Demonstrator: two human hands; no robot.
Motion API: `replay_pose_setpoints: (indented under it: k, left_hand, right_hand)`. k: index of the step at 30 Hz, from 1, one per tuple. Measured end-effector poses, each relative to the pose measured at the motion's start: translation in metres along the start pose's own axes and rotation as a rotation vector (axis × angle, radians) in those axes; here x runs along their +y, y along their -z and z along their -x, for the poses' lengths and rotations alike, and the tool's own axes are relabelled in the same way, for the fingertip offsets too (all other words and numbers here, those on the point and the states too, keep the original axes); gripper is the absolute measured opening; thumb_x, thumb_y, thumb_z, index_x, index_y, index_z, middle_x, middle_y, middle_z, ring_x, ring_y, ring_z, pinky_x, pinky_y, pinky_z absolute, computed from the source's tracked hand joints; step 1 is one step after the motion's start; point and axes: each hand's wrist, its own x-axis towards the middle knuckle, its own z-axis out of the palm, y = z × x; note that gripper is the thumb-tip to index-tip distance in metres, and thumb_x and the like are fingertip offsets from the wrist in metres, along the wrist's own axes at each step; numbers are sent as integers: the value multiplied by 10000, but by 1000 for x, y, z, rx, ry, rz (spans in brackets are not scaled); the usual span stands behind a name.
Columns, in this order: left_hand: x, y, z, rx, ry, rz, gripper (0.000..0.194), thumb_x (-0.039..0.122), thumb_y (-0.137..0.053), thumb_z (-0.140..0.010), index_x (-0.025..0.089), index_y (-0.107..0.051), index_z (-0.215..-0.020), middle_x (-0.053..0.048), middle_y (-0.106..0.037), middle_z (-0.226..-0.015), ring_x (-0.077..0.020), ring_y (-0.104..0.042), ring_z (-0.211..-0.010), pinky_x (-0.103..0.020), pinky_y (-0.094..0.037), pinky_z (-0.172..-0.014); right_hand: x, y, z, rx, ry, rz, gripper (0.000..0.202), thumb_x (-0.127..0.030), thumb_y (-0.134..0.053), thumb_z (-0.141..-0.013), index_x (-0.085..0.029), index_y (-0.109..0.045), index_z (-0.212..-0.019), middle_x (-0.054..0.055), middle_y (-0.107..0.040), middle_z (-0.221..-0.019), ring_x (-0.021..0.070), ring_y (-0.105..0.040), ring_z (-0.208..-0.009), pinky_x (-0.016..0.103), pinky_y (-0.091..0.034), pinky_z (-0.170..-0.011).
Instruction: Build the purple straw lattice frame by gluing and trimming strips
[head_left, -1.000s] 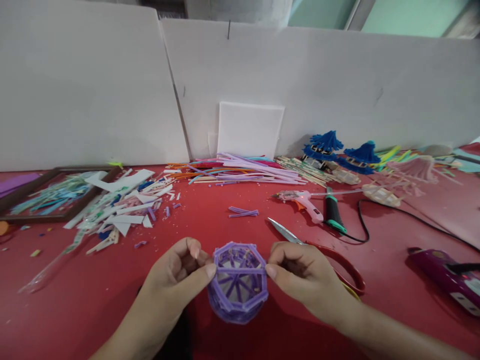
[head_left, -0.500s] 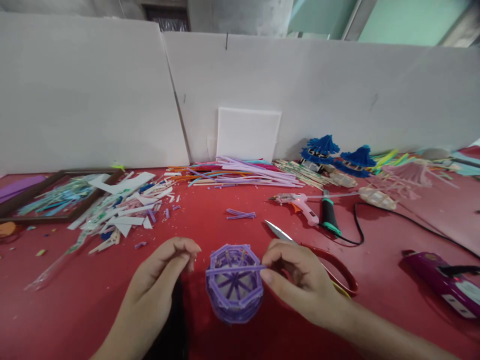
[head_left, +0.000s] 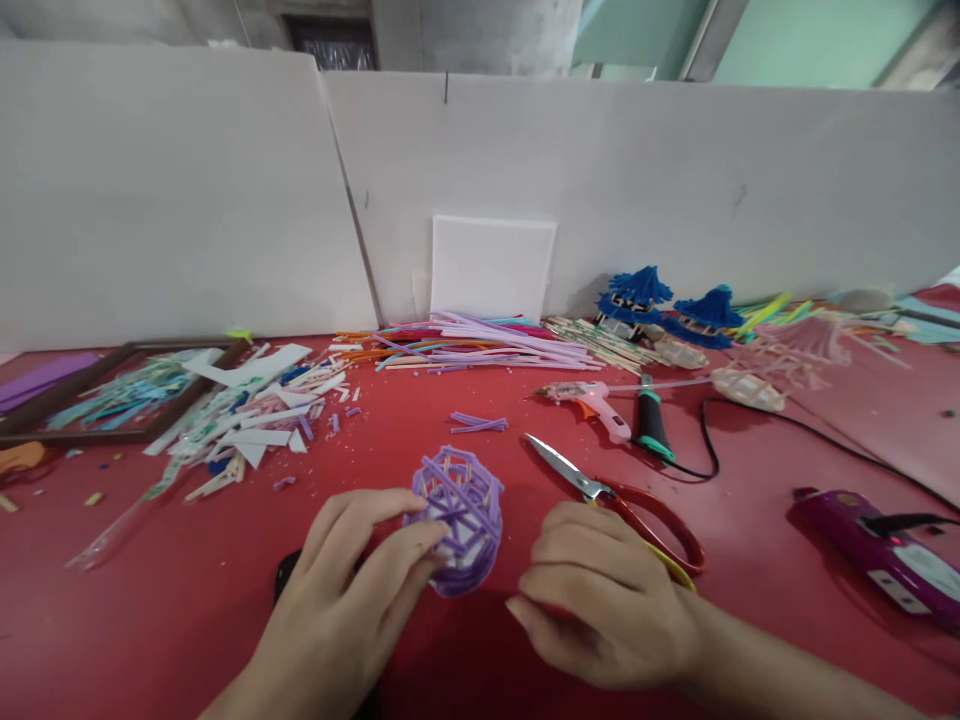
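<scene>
Red table (head_left: 397, 425) backed by white panels (head_left: 180, 200), with a person's two bare hands working toward its near edge. A brown frame (head_left: 75, 437) lies by the left edge; along the back edge runs a bundle of long strips (head_left: 510, 347). The left hand (head_left: 345, 560) is closed, thumb and fingers, on the left rim of a purple basket. The right hand (head_left: 607, 590), a second ago at the basket's right rim, has drawn clear; its fingers are curled, nothing shows in them, and whether the tips meet cannot be told. Scissors (head_left: 600, 488) lie just beyond it, a pink glue gun (head_left: 596, 395) farther back. The basket (head_left: 472, 575), right of the left hand in the middle of the near half, now sits turned and tilted, so that the thin strip (head_left: 463, 500) across its mouth runs aslant; presumably the strip holds without the right hand. Short purple pieces (head_left: 478, 423) lie behind it.
</scene>
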Motion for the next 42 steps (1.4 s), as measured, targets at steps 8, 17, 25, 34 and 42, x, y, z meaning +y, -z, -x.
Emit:
replay_pose_setpoints:
  k: [8, 17, 25, 34, 42]
  left_hand:
    - [8, -3, -6, -20, -128, -85, 204, 110, -616, -826, 161, -615, -1023, -115, -592, -1105, -262, -554, -1018, -418, -438, -914]
    - [8, -6, -11, 4, -144, -16, 167, 54, -640, -821, 168, -620, -942, -71, -605, -980, -221, -523, -922, -390, -448, -848]
    - [7, -8, -10, 39, -146, 50, 170, 15, -621, -818, 173, -627, -881, -64, -602, -966, -208, -542, -932, -379, -464, -839]
    - [10, -15, -9, 67, -92, 68, 156, 44, -646, -819, 197, -656, -850, -61, -613, -933, -210, -544, -903, -367, -467, -817]
    - [10, -14, -7, 70, -80, 74, 151, 49, -648, -824, 179, -634, -900, -65, -611, -954, -197, -543, -908, -349, -460, -837]
  right_hand:
    - [22, -4, -6, -46, -53, 122, 176, -243, -627, -909, -152, -679, -1051, 89, -684, -928, 195, -616, -845, 355, -543, -793]
    - [13, -6, -14, -46, 101, 203, 99, -218, -635, -917, -154, -710, -922, 42, -716, -857, 167, -632, -820, 316, -561, -848]
    - [3, -10, -19, -23, 112, 234, 79, -146, -645, -874, -133, -723, -878, 43, -728, -827, 176, -629, -772, 297, -564, -731]
    - [2, -13, -18, -23, 52, 165, 131, -79, -584, -886, -142, -696, -860, 39, -690, -807, 154, -599, -754, 288, -542, -695]
    - [-1, -8, -24, -46, 96, 190, 173, -77, -580, -895, -160, -693, -794, 26, -697, -776, 143, -607, -722, 276, -527, -692]
